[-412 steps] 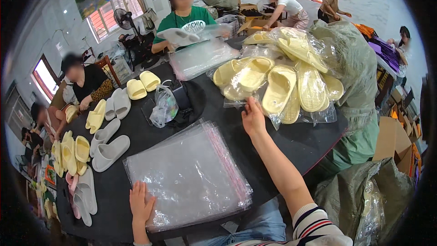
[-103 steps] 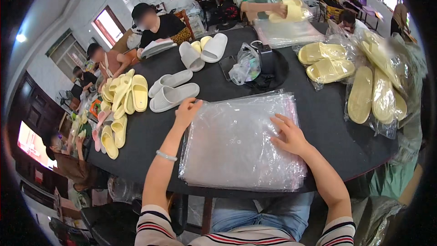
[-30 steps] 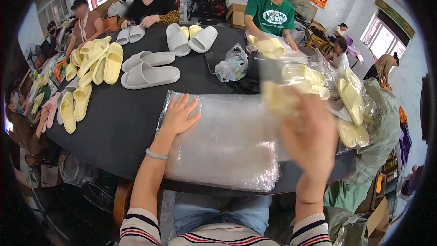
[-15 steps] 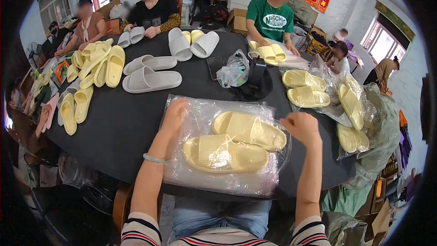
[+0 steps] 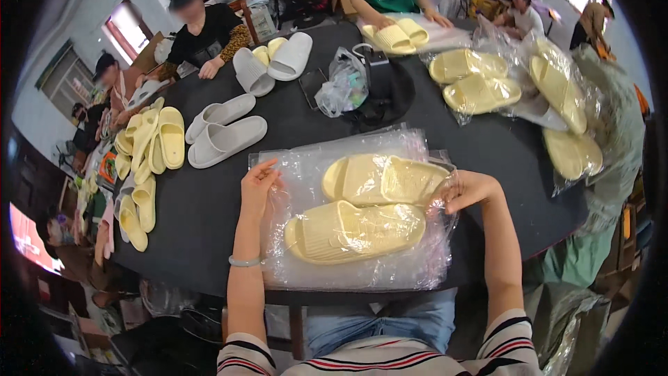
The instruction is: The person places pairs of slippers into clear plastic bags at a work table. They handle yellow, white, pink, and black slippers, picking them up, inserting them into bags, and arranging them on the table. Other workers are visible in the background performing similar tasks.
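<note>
A pair of pale yellow slippers (image 5: pixel 355 230) lies side by side in a clear plastic bag (image 5: pixel 278 251), on top of a stack of flat clear bags (image 5: pixel 390 278). My right hand (image 5: pixel 473 191) is closed on the bag's right end, next to the heel of the farther slipper. At the bag's far left corner is my left hand (image 5: pixel 259 186), its thumb and fingers pinching the plastic edge. Part of my right fingertips is hidden behind the glossy film.
Grey slippers (image 5: pixel 228 142) and loose yellow slippers (image 5: pixel 171 137) lie to the left. Bagged yellow slippers (image 5: pixel 480 92) pile up at the right edge. A knotted plastic bag (image 5: pixel 342 87) sits by a black device (image 5: pixel 378 76). Across the black table (image 5: pixel 202 216), a person in green handles slippers (image 5: pixel 393 36).
My right hand has come down from above the bag's right end and now grips it. The bagged slippers have shifted slightly. The whole view has turned and tilted.
</note>
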The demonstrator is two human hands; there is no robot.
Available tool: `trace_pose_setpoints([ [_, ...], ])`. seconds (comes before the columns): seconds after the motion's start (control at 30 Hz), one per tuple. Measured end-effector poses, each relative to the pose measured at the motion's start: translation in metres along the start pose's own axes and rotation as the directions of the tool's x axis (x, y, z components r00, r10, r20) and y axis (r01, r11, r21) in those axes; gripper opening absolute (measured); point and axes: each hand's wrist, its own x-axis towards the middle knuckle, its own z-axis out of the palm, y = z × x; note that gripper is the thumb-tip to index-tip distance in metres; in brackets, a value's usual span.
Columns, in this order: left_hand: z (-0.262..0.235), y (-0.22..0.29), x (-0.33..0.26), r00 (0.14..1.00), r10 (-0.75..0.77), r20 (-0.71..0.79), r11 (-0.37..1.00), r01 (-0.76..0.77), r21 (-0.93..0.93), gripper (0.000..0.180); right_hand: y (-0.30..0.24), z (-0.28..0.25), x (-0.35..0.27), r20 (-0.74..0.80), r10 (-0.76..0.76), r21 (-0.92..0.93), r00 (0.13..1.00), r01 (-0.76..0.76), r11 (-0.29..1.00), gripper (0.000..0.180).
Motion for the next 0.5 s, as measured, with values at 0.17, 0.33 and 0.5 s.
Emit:
trace_pose_setpoints([
  [0.17, -0.001, 0.002, -0.002, 0.997, -0.063, -0.051, 0.996, 0.059, -0.071, 0.019, -0.029, 0.022, -0.001, 0.081, 0.225, 0.086, 0.971, -0.232, 0.969, 0.023],
  [0.33, -0.012, 0.003, 0.004, 0.995, -0.025, -0.099, 0.985, 0.007, -0.173, 0.023, -0.011, 0.039, -0.005, -0.364, -0.299, 0.710, 0.882, 0.470, 0.523, 0.033],
  [0.5, -0.023, 0.008, 0.004, 0.993, -0.060, -0.101, 0.995, 0.052, -0.080, 0.027, -0.014, 0.032, 0.008, -0.117, -0.268, 0.459, 0.956, 0.291, 0.840, 0.065],
])
